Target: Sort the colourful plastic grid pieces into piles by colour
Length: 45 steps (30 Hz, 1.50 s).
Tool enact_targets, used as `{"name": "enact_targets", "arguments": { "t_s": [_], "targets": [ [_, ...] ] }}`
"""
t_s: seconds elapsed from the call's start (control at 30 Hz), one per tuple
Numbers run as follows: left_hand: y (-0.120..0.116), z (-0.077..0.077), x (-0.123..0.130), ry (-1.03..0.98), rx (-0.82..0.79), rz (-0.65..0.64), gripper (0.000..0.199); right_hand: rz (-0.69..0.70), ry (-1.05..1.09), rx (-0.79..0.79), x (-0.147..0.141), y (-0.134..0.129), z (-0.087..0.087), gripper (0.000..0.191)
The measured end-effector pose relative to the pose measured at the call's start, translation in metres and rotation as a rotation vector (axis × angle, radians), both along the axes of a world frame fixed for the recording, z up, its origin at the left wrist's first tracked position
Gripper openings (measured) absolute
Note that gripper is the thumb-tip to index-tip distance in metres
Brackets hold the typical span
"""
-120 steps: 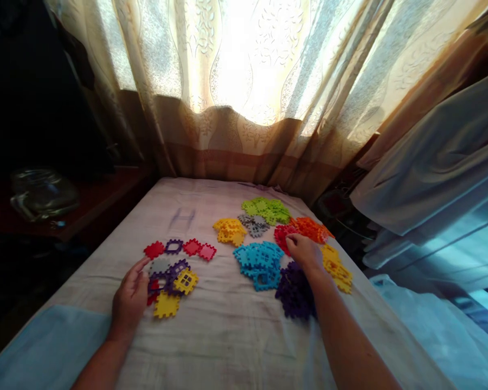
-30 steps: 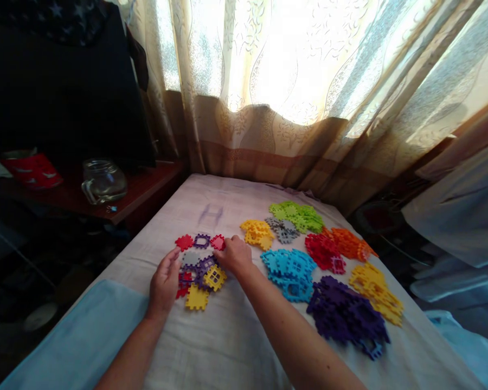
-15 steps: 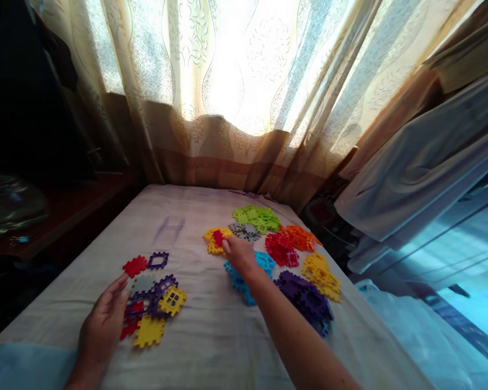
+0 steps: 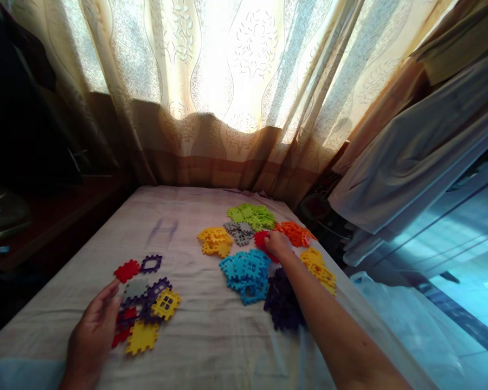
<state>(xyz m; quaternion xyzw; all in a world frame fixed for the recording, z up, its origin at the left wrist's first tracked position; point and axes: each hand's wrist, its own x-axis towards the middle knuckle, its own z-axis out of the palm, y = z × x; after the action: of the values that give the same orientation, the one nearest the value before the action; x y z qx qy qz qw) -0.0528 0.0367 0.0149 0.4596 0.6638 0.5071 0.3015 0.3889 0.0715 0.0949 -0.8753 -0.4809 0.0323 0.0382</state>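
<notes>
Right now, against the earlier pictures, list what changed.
Two red tiles right of the purple frame tile are gone; the right hand carried at least one rightward to the red pile; release is unclear. The left hand stayed beside the gray tile.

Beyond the right hand (image 4: 278, 245), a backlit patterned curtain (image 4: 205, 132) glows brightly; pale cloth (image 4: 406, 154) hangs to that hand's right, dark furniture (image 4: 75, 214) stands beyond the left hand (image 4: 92, 322).

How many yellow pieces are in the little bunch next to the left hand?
2: a windowed yellow piece at the right, a solid yellow piece at the near end. Some may be hidden underneath.
</notes>
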Motion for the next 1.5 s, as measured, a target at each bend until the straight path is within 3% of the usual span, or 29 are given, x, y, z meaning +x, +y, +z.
{"name": "enact_targets", "arguments": {
  "t_s": [0.3, 0.47, 0.63, 0.87, 1.07, 1.2, 1.37, 1.5],
  "targets": [
    [0.0, -0.003, 0.001, -0.12, 0.006, 0.006, 0.055, -0.005, -0.067, -0.042, -0.01, -0.01, 0.01, 0.035],
    [-0.002, 0.004, 0.004, -0.342, 0.038, 0.064, 0.053, 0.078, -0.115, 0.003, -0.038, -0.011, 0.026, 0.035],
    [0.001, 0.008, 0.006, -0.495, 0.16, 0.11, 0.035, 0.393, -0.09, 0.089, -0.107, -0.001, 0.023, 0.032],
    [0.001, 0.006, 0.005, -0.492, 0.188, 0.122, 0.038, 0.904, 0.167, 0.2, -0.229, 0.02, -0.017, 0.029],
    [-0.001, 0.008, 0.006, -0.552, 0.203, 0.121, 0.04, 1.023, 0.233, 0.236, -0.294, 0.036, -0.034, 0.043],
    [-0.002, 0.008, 0.007, -0.547, 0.205, 0.114, 0.042, 1.069, 0.225, 0.23, -0.314, 0.04, -0.034, 0.058],
    [-0.002, 0.008, 0.006, -0.499, 0.196, 0.106, 0.045, 1.139, 0.146, 0.127, -0.318, 0.046, -0.029, 0.038],
    [-0.002, 0.01, 0.006, -0.509, 0.179, 0.11, 0.043, 1.083, 0.095, 0.114, -0.32, 0.047, -0.026, 0.04]
  ]
}}
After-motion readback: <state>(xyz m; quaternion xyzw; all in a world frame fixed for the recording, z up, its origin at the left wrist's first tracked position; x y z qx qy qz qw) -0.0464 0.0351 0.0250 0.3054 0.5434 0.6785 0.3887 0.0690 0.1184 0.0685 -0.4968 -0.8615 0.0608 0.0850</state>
